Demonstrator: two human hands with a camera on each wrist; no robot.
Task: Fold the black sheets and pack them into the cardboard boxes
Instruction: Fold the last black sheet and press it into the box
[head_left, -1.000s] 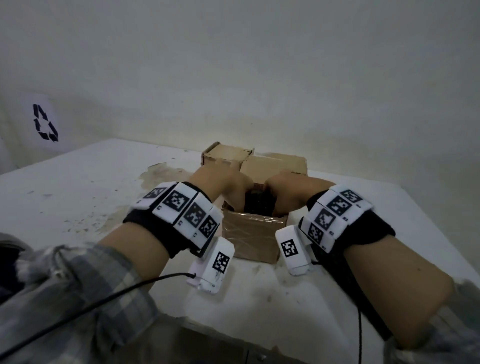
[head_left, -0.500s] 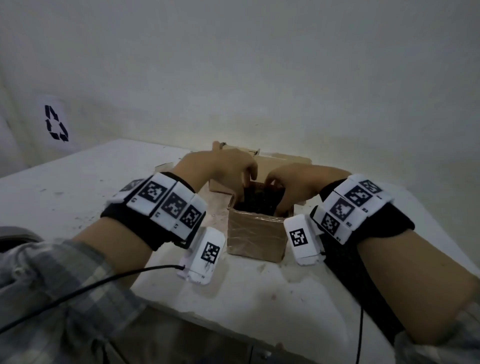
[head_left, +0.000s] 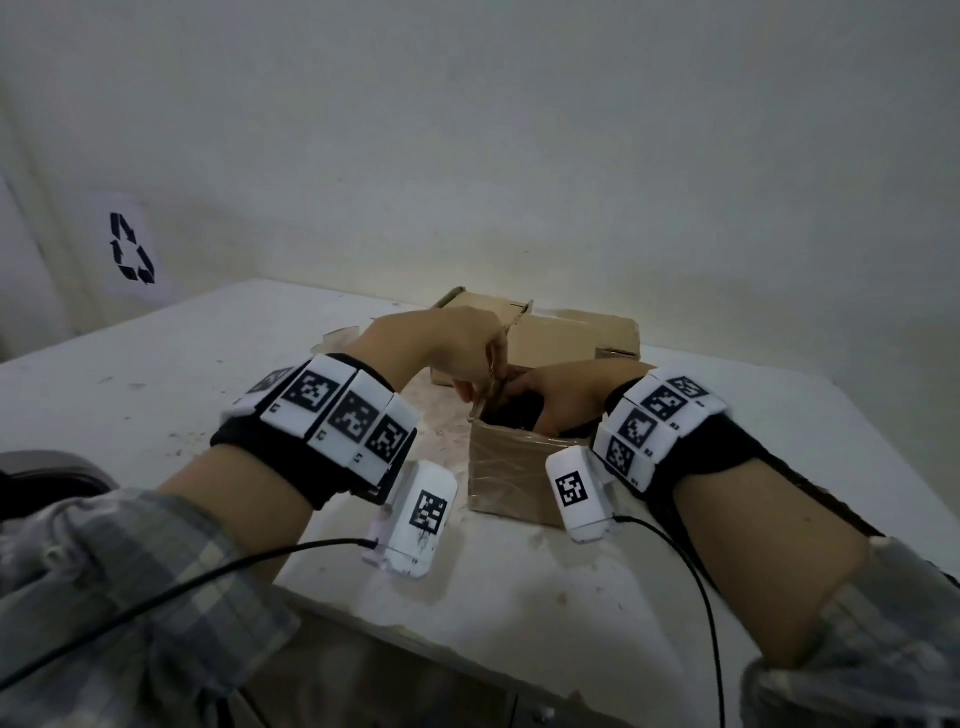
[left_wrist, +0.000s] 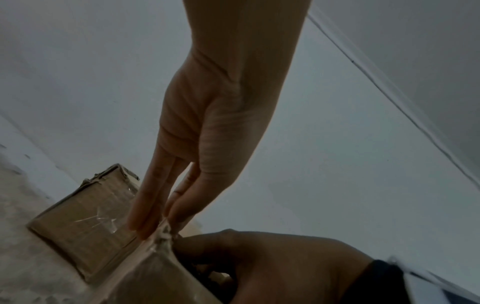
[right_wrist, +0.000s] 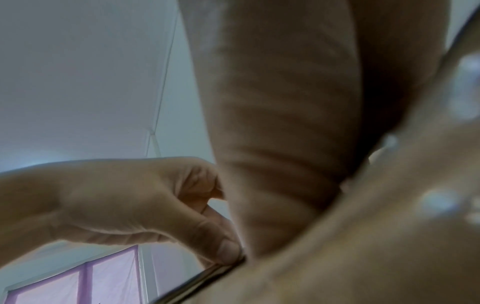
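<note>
Both hands have lifted: left hand (head_left: 457, 343) pinches the upright box (head_left: 514, 475) flap, right hand (head_left: 566, 395) grips inside, sheet orientation hidden.

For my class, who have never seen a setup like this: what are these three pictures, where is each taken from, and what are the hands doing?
There is no machine here: a person works with two bare hands, wearing wristbands with black-and-white markers. One picture comes from a camera on the head, looking down; the other two come from cameras on each wrist, looking along the hand.

On the white table stands a small open cardboard box, wrapped in clear tape. More cardboard boxes lie behind it.

The left hand pinches the near box's rim at a corner, thumb inside, fingers outside. The right hand reaches into the box, where a black sheet shows. Whether it grips the sheet is hidden.
</note>
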